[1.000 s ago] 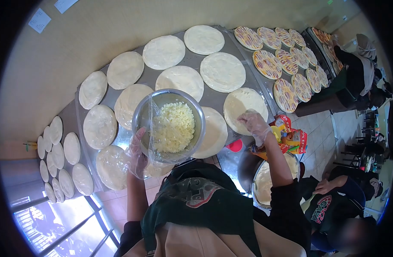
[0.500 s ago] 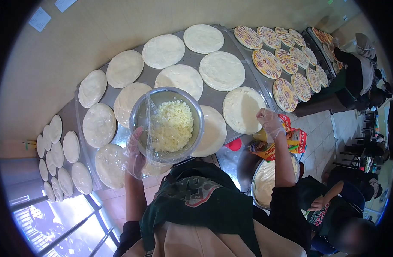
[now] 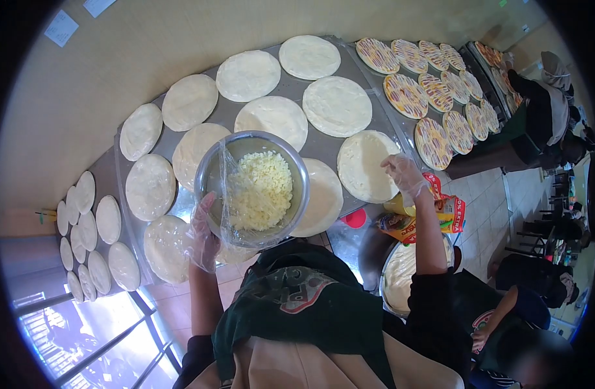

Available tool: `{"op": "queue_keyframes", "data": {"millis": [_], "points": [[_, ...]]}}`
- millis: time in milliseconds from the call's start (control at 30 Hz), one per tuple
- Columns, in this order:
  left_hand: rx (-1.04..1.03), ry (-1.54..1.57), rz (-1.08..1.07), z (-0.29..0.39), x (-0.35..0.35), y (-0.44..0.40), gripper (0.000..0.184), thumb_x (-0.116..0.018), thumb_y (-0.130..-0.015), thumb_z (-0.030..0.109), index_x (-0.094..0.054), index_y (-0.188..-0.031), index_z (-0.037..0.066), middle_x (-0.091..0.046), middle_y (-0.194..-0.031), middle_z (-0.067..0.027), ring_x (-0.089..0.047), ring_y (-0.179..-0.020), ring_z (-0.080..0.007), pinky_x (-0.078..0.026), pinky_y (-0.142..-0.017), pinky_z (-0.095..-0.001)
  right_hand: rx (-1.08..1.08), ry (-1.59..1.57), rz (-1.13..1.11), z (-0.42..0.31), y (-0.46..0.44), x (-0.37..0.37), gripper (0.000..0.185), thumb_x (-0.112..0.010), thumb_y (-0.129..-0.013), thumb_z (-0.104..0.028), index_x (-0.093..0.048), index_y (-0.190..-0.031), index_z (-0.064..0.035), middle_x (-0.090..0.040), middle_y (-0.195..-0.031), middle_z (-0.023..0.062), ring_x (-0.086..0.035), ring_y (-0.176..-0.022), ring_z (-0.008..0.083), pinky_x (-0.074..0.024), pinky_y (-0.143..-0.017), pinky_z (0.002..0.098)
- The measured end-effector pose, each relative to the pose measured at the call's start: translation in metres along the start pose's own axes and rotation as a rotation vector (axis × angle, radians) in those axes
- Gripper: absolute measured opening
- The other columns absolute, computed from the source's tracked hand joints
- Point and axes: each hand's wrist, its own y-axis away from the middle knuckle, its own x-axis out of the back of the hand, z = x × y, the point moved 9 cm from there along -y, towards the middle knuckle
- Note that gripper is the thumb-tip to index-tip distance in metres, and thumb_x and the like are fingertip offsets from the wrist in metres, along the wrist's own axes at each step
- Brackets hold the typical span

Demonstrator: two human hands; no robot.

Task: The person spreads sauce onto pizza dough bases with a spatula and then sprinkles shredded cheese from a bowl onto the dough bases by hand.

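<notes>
A clear plastic glove covers my left hand (image 3: 205, 235), which grips the left rim of a steel bowl (image 3: 300, 194). Pale yellow crumbled pieces (image 3: 264, 190) fill the bowl's right side, with clear plastic film (image 3: 229, 188) hanging over its left part. My right hand (image 3: 404, 175), also in a clear glove, is over the right edge of a pale dough round (image 3: 365, 165), its fingers bent together. Whether anything is between them is too small to tell. More dough rounds (image 3: 336, 106) lie around the bowl on the metal table (image 3: 271, 58).
Topped rounds (image 3: 404, 95) lie at the upper right, where a person (image 3: 537, 97) stands. Red and yellow packets (image 3: 450, 212) and a large bowl of pale contents (image 3: 401, 272) are beside my right forearm. Another person (image 3: 505, 324) is at the lower right. Smaller rounds (image 3: 86, 230) lie far left.
My right hand moved right and up off the dough round, then slightly back left over its edge. My left hand keeps hold of the bowl. The person at the lower right has shifted their arm down.
</notes>
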Motion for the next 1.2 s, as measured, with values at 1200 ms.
{"op": "queue_keyframes", "data": {"millis": [1200], "points": [[0.027,-0.005,0.055,0.009,-0.011,0.006,0.048,-0.053,-0.088,0.035,-0.045,-0.123,0.003,-0.053,-0.114,-0.0092,-0.054,-0.101,-0.0182,-0.045,-0.087,-0.031,0.017,0.059,0.041,0.026,-0.03,0.014,0.013,-0.055,-0.072,-0.003,-0.065,-0.079,-0.0056,-0.063,-0.079,0.0148,-0.061,-0.077,0.0284,-0.0479,-0.071,0.0342]]}}
